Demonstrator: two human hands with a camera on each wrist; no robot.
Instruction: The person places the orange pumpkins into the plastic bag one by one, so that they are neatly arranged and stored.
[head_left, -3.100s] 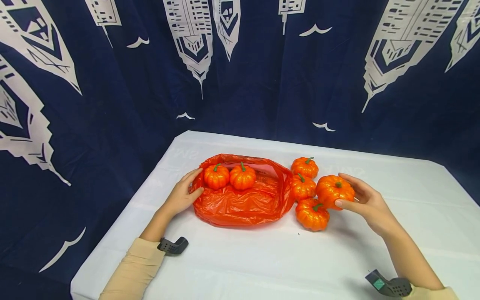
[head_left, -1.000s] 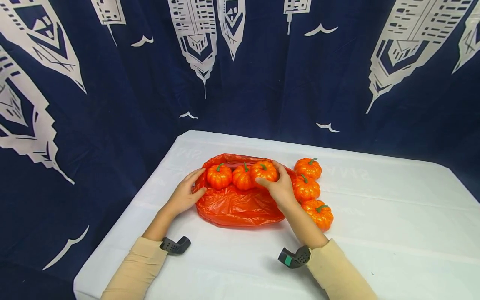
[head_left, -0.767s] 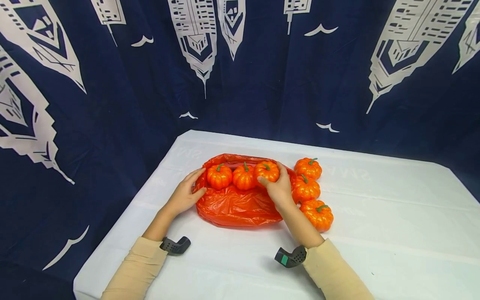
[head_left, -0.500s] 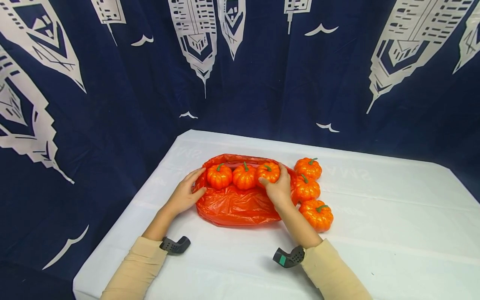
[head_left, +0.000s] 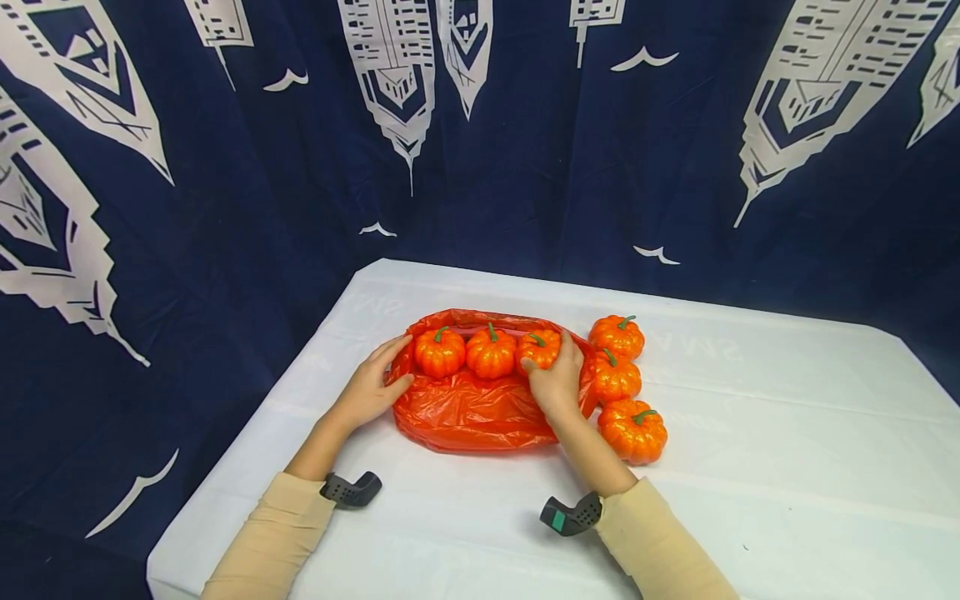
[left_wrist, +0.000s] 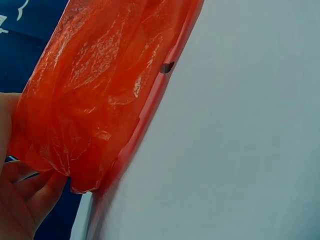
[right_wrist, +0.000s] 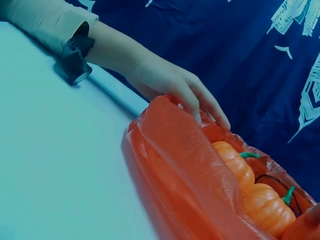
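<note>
In the head view an orange plastic bag [head_left: 480, 417] lies on its side with its mouth spread wide. My left hand [head_left: 366, 390] holds the bag's left end at the rim, thumb and fingers apart. Two small orange pumpkins with green stems, the left pumpkin [head_left: 440, 353] and the middle pumpkin [head_left: 491, 353], sit side by side in the bag mouth. My right hand [head_left: 557, 382] grips a third pumpkin [head_left: 537, 348] at the mouth's right side, thumb in front and fingers behind. In the right wrist view the bag [right_wrist: 180, 165] hides part of the left hand [right_wrist: 170, 82].
Right of the bag stand a back pumpkin [head_left: 617, 337], a middle one against the bag, the side pumpkin [head_left: 617, 379], and a front pumpkin [head_left: 633, 432]. A white cloth covers the table [head_left: 750, 467]. A dark blue curtain [head_left: 525, 192] with white prints hangs behind.
My right hand has carried a pumpkin leftward from the group on the right into the bag mouth, then lowered it slightly beside the other two. The left hand stays at the bag's rim.
</note>
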